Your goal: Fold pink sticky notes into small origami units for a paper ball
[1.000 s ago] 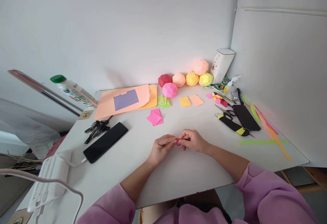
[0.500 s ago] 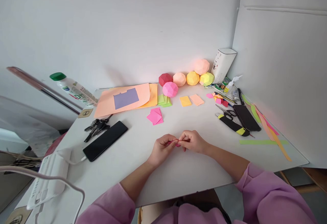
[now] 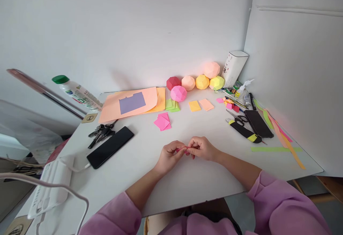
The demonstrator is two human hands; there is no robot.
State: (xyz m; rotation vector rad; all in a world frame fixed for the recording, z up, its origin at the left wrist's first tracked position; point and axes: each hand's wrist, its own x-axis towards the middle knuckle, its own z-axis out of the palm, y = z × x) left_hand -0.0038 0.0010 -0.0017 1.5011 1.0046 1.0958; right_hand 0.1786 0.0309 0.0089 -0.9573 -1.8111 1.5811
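My left hand (image 3: 169, 153) and my right hand (image 3: 201, 147) meet over the middle of the white table (image 3: 187, 181). Both pinch a small pink piece of paper (image 3: 184, 150) between their fingertips, and most of it is hidden by the fingers. A loose pile of pink paper squares (image 3: 162, 121) lies just beyond my hands. Farther back sit a pink paper ball (image 3: 178, 93) and a row of red, peach, yellow and lime paper balls (image 3: 201, 81) against the wall.
A black phone (image 3: 110, 147) and keys (image 3: 102, 132) lie at left, near large orange sheets (image 3: 131, 103) and a bottle (image 3: 77, 93). At right are scissors (image 3: 237, 118), a cutter (image 3: 244, 130), another phone (image 3: 258, 123) and paper strips (image 3: 276, 148).
My hands stay together at the same spot; the fingers shift slightly on the pink paper. The view drifts a little.
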